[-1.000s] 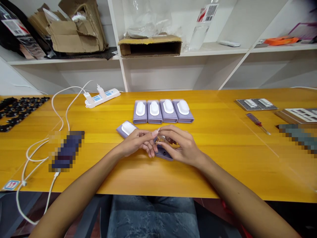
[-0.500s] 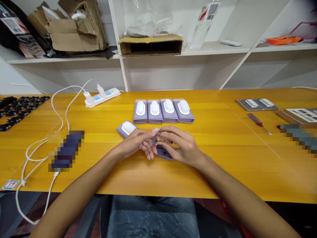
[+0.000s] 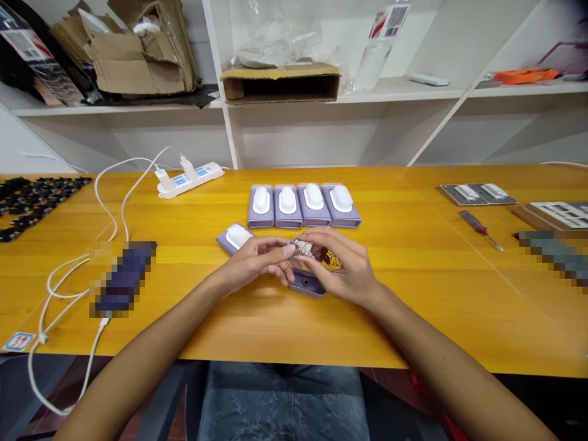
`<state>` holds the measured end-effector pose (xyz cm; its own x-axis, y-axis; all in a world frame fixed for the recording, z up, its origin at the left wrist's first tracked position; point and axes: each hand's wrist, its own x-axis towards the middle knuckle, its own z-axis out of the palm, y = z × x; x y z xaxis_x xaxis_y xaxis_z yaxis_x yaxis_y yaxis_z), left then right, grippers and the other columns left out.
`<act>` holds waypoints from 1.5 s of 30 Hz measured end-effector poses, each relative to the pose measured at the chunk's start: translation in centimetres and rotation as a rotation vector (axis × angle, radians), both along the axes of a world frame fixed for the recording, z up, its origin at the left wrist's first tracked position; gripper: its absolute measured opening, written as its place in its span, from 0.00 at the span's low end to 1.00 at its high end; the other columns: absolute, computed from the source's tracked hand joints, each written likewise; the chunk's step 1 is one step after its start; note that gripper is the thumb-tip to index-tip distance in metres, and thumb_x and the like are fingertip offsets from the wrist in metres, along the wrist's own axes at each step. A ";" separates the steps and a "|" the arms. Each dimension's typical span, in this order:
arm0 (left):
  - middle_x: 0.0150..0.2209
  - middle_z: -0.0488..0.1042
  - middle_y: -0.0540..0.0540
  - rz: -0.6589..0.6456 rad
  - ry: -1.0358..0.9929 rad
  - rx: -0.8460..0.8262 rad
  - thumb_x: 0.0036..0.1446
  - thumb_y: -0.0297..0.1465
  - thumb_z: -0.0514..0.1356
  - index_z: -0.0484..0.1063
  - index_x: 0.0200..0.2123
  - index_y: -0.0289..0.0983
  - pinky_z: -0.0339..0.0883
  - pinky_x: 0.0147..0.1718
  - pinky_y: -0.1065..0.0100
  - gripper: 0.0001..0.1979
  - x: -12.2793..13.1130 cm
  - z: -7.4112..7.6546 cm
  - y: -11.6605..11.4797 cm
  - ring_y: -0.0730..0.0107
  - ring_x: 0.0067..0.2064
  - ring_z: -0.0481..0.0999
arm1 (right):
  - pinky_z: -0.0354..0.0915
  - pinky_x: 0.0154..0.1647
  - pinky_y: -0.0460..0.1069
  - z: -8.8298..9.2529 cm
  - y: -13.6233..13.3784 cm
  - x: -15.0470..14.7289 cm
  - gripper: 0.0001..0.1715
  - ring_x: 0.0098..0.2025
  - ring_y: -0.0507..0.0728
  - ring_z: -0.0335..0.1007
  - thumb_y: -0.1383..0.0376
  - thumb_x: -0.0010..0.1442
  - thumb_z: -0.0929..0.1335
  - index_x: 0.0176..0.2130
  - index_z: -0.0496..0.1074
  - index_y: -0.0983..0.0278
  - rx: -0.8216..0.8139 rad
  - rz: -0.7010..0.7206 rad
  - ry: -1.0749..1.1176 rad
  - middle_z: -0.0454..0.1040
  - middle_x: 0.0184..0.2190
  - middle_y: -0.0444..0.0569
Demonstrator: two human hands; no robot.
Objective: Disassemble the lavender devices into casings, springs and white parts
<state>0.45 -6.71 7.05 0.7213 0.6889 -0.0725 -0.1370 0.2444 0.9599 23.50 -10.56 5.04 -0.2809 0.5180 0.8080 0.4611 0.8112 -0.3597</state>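
My left hand (image 3: 255, 262) and my right hand (image 3: 342, 264) meet at the middle of the yellow table (image 3: 413, 294), fingers pinched on a small part with coppery and dark red bits (image 3: 313, 250). Just below it lies a purple shell piece (image 3: 307, 283), partly under my fingers. A purple unit with a white cap (image 3: 234, 237) lies tilted by my left hand. Behind the hands stands a row of several matching purple units (image 3: 303, 206).
A white power strip (image 3: 189, 179) with white cables (image 3: 110, 202) lies at the back left, black parts (image 3: 32, 199) at the far left. A red-handled screwdriver (image 3: 480, 229) and grey trays (image 3: 476, 193) sit to the right. Shelves with cardboard boxes (image 3: 280, 82) rise behind.
My right hand has turned and lifted slightly, so the small coppery part now shows between my fingers. The purple shell stays on the table.
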 end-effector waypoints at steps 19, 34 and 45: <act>0.63 0.74 0.35 0.167 0.114 0.531 0.60 0.31 0.75 0.63 0.62 0.43 0.78 0.42 0.65 0.32 0.5 -1.3 -1.0 0.58 0.55 0.82 | 0.72 0.45 0.56 -1.2 2.9 3.6 0.10 0.41 0.64 0.82 0.63 0.68 0.73 0.48 0.81 0.64 -0.506 -0.541 -0.181 0.86 0.42 0.55; 0.74 0.67 0.31 0.241 0.230 0.969 0.67 0.32 0.70 0.57 0.71 0.44 0.80 0.51 0.57 0.36 0.5 -2.1 -0.7 0.49 0.66 0.78 | 0.74 0.44 0.58 -1.2 2.6 2.8 0.08 0.39 0.62 0.79 0.59 0.71 0.73 0.43 0.81 0.60 -0.273 -0.332 -0.033 0.85 0.39 0.53; 0.72 0.69 0.32 0.271 0.288 1.196 0.69 0.34 0.68 0.55 0.75 0.43 0.75 0.64 0.47 0.38 0.7 -3.3 -0.3 0.48 0.69 0.75 | 0.74 0.33 0.51 -0.2 1.3 0.8 0.21 0.30 0.54 0.77 0.47 0.65 0.77 0.43 0.82 0.62 -0.711 0.055 0.402 0.85 0.34 0.49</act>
